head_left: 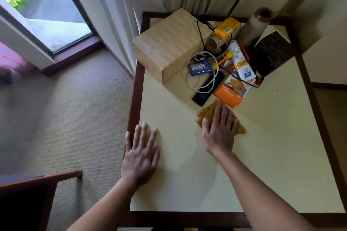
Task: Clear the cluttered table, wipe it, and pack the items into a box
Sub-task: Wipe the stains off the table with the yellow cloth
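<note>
free: table [262, 155] near half, right side | blocked: far side, box [165, 47], clutter pile [229, 62]

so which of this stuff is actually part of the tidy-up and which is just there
Part of the job: cloth under the right hand, cardboard box, table, and to pack: soap bar, phone, charger box, white tube, paper cups.
Just there: chair, curtains, window.

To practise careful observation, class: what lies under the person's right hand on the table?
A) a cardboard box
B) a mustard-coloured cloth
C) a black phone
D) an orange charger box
B: the right hand lies flat, fingers straight, on the mustard-coloured cloth, whose edges show on either side of it.
</note>
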Motion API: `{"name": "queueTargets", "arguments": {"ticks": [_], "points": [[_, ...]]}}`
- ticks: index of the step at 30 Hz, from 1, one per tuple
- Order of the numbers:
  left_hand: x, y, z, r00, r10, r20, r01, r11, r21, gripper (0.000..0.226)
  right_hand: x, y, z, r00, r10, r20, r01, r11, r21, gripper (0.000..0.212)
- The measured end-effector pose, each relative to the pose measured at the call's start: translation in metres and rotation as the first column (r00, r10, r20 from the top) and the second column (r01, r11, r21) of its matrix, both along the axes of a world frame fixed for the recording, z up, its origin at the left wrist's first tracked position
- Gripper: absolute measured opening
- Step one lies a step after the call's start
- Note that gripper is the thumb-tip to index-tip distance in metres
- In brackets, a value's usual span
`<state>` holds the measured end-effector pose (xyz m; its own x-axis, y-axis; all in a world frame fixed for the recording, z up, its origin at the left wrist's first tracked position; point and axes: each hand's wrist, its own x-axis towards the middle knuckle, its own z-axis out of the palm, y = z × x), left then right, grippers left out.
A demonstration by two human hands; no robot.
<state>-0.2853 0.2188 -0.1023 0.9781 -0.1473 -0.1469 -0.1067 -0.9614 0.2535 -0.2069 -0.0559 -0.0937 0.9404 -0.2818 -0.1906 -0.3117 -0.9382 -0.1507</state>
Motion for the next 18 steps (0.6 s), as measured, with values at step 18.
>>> {"name": "queueTargets", "arguments": {"ticks": [18], "points": [[-0.003, -0.004, 0.002, 0.998, 0.046, 0.04, -0.046, 0.999, -0.001, 0.08, -0.067, 0.062, 0.003, 0.937, 0.35, -0.014, -0.349, 0.936, 0.053, 0.076]]}}
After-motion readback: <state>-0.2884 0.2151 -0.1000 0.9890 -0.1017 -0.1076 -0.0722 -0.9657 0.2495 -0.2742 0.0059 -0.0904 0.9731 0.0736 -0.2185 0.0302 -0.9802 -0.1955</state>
